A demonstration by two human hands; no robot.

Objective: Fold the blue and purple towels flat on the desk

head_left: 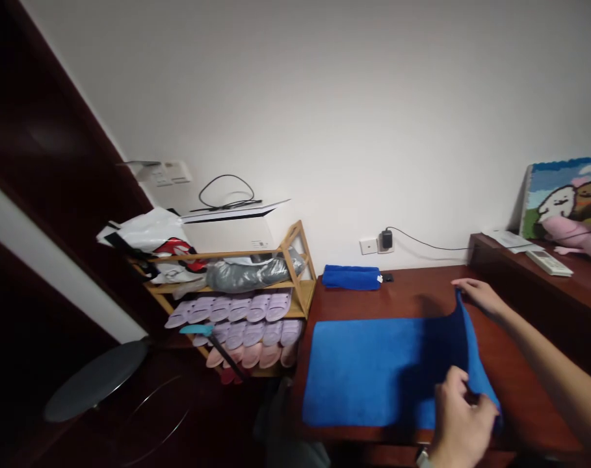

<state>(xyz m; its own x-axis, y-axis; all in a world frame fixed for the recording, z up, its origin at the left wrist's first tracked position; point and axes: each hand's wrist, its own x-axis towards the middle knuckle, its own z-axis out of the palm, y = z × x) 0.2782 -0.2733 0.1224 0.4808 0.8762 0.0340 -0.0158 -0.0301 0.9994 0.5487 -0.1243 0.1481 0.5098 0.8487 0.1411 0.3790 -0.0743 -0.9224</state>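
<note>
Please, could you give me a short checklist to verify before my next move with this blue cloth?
1. Far right corner of the blue cloth pinched by the right hand: ok, raised off the table.
2. Near right corner gripped by the left hand: cannot tell, the hand hides it.
3. Left part lying flat: ok.
4. Right edge lying flat: not ok, its far end is lifted.
5. Dark blue bundle apart from the cloth: ok, it lies near the wall.

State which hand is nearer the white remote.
Right. The right hand holds the far corner of the blue cloth, left and in front of the white remote; the left hand, at the near corner, is farther off.
</note>
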